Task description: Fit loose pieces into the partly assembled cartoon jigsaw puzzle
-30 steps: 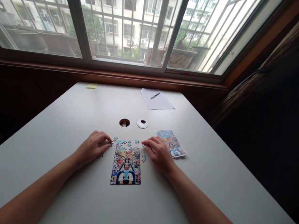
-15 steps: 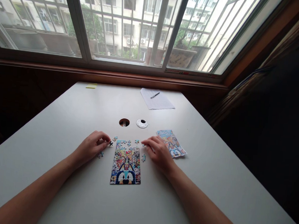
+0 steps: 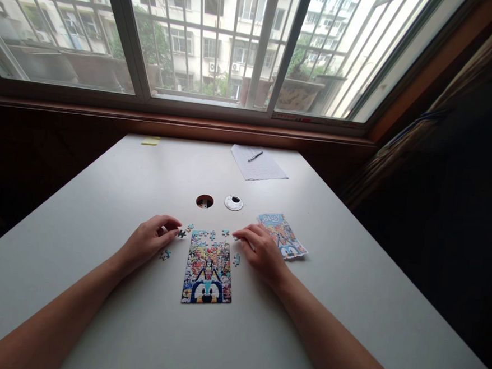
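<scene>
1. Head view, centre: jigsaw puzzle (image 3: 208, 268) lies flat on the white tabletop (image 3: 102, 197), nearly complete, cartoon dog face at its near end; the far edge is ragged, with gaps.
2. Left hand (image 3: 149, 239) rests on the tabletop just left of the puzzle's far corner. Its grip is narrow: thumb and forefinger tips close about a dark loose piece (image 3: 181, 234), touching it; whether the piece is lifted or lying flat I cannot tell.
3. Right hand (image 3: 260, 250) rests just right of the puzzle's far corner, fingers curled, tips together at a small piece (image 3: 235, 238) by the top right edge; grip narrow, a firm hold not discernible.
4. Scattered pieces: one (image 3: 165, 254) near the left wrist side, one (image 3: 236, 258) between the puzzle and the right hand, a few (image 3: 224, 233) along the far edge.
5. Printed picture sheet (image 3: 282, 236) lies just beyond the right hand.
6. Farther off: round cable hole (image 3: 205, 201), its white cap (image 3: 233, 203) beside it, paper sheet (image 3: 258, 164) with a pen (image 3: 255, 156) on it, yellow note pad (image 3: 151, 141) near the window (image 3: 205, 41).
</scene>
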Motion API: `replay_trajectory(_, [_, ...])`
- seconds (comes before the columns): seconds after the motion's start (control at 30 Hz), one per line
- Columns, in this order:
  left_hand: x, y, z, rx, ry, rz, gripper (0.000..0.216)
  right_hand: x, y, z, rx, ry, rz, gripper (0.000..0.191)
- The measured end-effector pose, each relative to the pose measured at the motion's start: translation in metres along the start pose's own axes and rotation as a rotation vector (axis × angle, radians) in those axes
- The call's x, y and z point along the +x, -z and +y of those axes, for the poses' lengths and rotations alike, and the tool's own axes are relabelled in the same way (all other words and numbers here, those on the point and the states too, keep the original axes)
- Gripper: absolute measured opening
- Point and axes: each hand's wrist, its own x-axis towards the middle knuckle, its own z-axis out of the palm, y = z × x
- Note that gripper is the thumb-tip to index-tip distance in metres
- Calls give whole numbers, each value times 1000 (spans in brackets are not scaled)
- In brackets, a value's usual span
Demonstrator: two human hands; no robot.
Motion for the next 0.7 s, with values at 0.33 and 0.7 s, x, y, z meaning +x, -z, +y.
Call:
replay_trajectory(0.33, [2, -3, -3, -94, 16, 17, 32, -1, 0, 0, -4, 3, 0, 27])
replay_trajectory(0.7, [-1, -9, 19, -276, 98, -22, 38, 0, -1, -3, -53, 78, 22, 30])
